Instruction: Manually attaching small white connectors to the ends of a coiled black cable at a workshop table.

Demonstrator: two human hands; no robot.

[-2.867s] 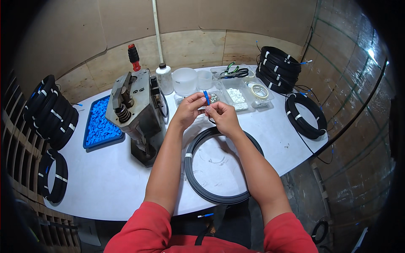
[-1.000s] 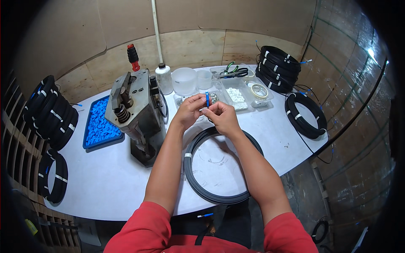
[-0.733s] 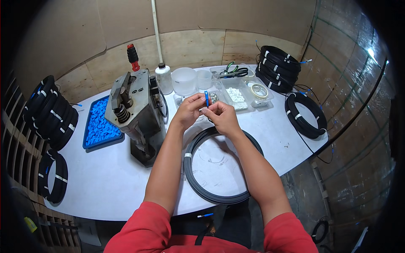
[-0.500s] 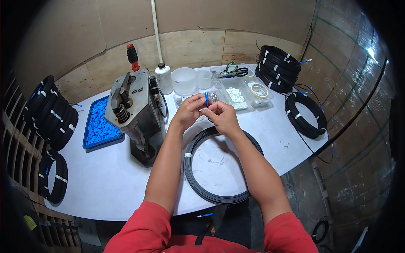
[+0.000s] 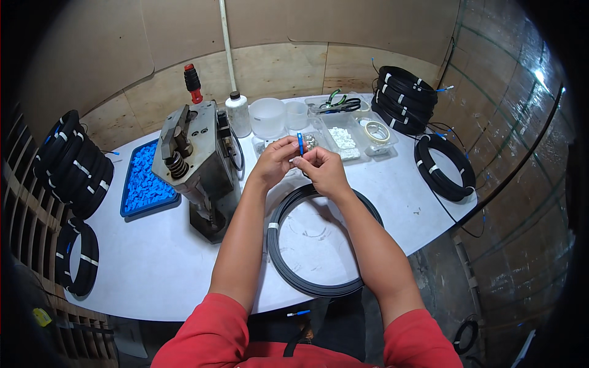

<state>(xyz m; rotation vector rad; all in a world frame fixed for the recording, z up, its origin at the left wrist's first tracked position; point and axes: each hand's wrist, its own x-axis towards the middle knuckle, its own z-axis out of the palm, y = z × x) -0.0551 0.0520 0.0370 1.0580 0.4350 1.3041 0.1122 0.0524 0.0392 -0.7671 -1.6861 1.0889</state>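
Observation:
Over the table's middle my left hand (image 5: pixel 276 161) and my right hand (image 5: pixel 326 172) meet, fingers closed in a pinch. Between them a small blue cable connector (image 5: pixel 300 141) stands upright, its top poking out above the fingertips. Its lower end is hidden by my fingers. Under my wrists lies a round coil of dark grey cable (image 5: pixel 273 248), tied with white tape. Another blue connector (image 5: pixel 299 313) with a white tip hangs past the front edge of the table.
Left of my arms stands a metal hand press (image 5: pixel 208 153) beside a tray (image 5: pixel 178 201) of small blue parts. Behind my hands are a white bottle (image 5: pixel 238 116), tubs and clear boxes (image 5: pixel 351 153). Black cable coils stack at left (image 5: pixel 73 165) and right (image 5: pixel 402 101).

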